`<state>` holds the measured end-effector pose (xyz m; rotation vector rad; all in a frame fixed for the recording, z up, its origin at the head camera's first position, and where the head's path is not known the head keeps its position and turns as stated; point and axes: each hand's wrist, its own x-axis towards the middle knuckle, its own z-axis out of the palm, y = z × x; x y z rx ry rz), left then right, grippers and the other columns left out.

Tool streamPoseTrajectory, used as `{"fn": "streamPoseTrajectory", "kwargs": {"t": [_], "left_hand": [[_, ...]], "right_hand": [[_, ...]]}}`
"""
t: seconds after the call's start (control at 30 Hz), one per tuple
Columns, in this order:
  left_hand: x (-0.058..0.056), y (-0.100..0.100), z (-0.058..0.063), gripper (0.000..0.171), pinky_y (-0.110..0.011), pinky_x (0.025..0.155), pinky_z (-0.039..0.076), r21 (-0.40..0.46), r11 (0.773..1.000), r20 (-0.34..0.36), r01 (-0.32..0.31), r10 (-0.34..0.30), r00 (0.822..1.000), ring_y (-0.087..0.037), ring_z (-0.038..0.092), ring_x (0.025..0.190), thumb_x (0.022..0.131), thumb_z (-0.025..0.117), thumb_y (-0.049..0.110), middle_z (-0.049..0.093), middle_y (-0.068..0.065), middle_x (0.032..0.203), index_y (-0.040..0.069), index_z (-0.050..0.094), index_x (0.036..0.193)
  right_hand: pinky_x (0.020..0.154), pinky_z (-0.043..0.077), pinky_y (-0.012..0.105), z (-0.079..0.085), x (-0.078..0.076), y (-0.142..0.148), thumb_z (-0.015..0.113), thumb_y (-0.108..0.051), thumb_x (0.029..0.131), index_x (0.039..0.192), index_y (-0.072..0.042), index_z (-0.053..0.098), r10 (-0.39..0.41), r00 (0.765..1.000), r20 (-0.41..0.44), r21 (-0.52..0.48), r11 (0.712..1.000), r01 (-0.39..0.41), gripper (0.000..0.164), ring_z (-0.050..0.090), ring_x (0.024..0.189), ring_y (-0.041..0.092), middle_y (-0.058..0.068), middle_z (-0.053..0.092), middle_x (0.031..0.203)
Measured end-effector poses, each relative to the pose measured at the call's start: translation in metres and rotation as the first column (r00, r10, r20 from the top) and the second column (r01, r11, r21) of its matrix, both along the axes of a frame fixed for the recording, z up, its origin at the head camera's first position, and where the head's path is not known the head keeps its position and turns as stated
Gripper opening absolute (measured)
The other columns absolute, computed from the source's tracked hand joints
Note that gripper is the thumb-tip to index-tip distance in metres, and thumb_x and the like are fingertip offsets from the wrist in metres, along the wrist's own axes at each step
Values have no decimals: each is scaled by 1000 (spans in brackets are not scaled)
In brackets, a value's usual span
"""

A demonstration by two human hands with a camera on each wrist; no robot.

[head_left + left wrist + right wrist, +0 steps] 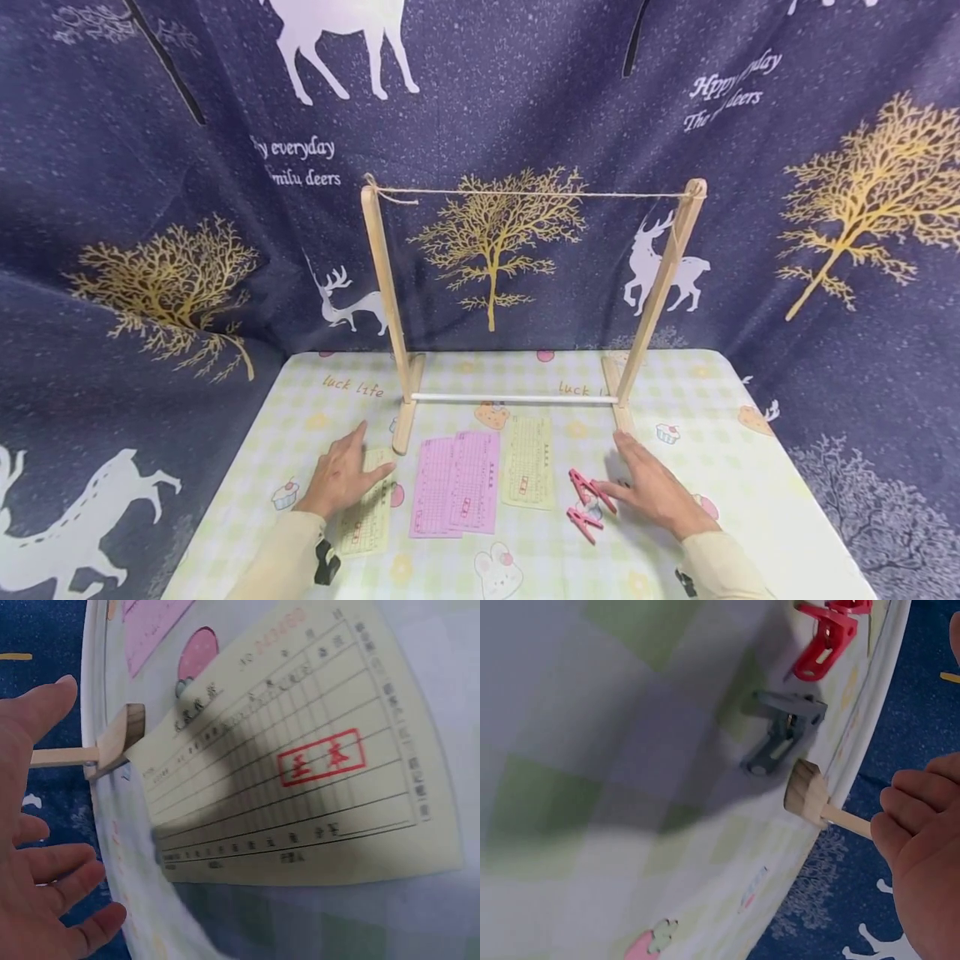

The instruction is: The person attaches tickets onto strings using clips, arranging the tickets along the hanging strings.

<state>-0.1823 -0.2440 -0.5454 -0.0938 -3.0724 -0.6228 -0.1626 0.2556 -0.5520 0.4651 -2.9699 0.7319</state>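
Note:
My left hand [341,475] is held with fingers spread over a yellow printed slip [363,525]; the left wrist view shows that slip [262,772] with a red stamp, the hand apart from it. Two overlapping pink slips [476,487] lie to its right, then another yellow slip [528,467]. At the right, my right hand [656,492] is extended beside pinkish-red clothespins [582,523], its thumb close to them. Contact there I cannot tell. In the right wrist view, a grey-looking clothespin [784,733] and a red clothespin [826,643] lie near the hand.
Behind the slips stands a wooden frame [387,292], a string [540,194] tied between its post tops and a white rod [513,399] joining its feet. A checked cloth [480,367] covers the table. A dark blue deer-patterned curtain [525,108] hangs behind and at both sides.

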Motion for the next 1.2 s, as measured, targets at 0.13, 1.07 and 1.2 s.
{"fn": "streamPoseTrajectory", "kwargs": {"t": [0.13, 1.07, 1.2], "left_hand": [[0, -2, -4, 96, -63, 103, 39, 12, 1000, 16, -11, 10, 1000, -50, 47, 127, 85, 77, 48, 49, -34, 139, -7, 33, 150], [-9, -25, -32, 69, -59, 101, 42, 183, 961, 175, -208, 176, 969, -42, 52, 117, 79, 83, 7, 54, -24, 123, -3, 50, 139], [-12, -29, -34, 70, -56, 99, 45, 210, 955, 171, -208, 173, 970, -43, 55, 114, 77, 83, 4, 56, -27, 119, -6, 50, 137]], "right_hand": [[111, 31, 58, -5, 0, -2, 76, -44, 87, 145, 14, 37, 8, 1000, -1, -15, 1000, -8, 91, 38, 136, 48, 31, 40, 149], [103, 41, 59, -33, 15, 26, 82, -33, 82, 135, 4, 57, -70, 998, -1, -41, 997, 70, 69, 55, 123, 43, 22, 61, 130], [100, 44, 57, -37, 19, 30, 83, -33, 80, 128, 5, 61, -66, 996, -53, -32, 997, 65, 65, 58, 118, 41, 20, 64, 123]]}}
